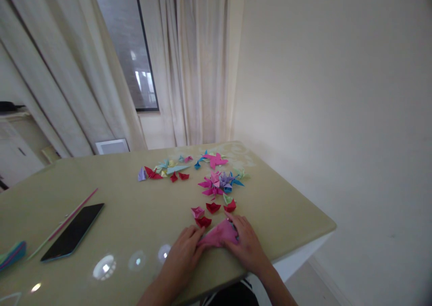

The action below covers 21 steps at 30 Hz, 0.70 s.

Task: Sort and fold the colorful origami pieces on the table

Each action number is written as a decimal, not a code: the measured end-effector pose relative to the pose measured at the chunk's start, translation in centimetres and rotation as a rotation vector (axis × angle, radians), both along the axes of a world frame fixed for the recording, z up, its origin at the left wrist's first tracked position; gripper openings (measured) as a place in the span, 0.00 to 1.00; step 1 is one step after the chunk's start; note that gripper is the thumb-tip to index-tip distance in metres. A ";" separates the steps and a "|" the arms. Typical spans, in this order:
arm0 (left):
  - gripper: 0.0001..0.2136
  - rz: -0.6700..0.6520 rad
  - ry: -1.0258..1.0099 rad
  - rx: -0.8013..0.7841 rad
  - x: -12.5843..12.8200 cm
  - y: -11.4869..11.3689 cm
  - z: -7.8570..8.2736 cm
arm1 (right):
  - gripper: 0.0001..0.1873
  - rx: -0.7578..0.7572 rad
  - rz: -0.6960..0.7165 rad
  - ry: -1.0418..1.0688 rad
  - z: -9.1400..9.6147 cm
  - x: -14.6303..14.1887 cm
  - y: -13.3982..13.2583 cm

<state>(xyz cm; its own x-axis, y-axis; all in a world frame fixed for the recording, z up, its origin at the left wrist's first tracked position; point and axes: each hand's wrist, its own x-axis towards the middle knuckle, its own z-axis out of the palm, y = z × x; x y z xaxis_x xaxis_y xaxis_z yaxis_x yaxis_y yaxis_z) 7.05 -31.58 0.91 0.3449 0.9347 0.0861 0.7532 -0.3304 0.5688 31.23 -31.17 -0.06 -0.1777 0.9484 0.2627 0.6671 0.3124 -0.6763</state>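
Observation:
A soft-looking pink piece [218,235], cloth or paper, lies near the table's front edge between my two hands. My left hand [182,254] has its fingers closed on the left end of it. At the other end, my right hand [246,244] grips it between thumb and fingers, and a bit of grey shows there. Just beyond my fingers sit small folded paper boats: a red one [203,222], a pink one [197,212], another red one [213,207] and a red one [230,205] near my right fingertips. Some of the pink piece is hidden under my hands.
Farther back are a cluster of pink, purple and blue origami [218,183], a pink paper star [216,160] and a group of mixed folded papers [165,168]. On the left lie a black phone [74,231], thin coloured strips [72,213] and a multicoloured bundle [15,255]. A wall [337,94] borders the right.

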 end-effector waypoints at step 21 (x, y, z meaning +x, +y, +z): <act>0.27 -0.053 0.476 0.282 2.8 -1.9 -0.3 | 0.21 0.104 0.068 0.285 2.7 -1.1 -2.6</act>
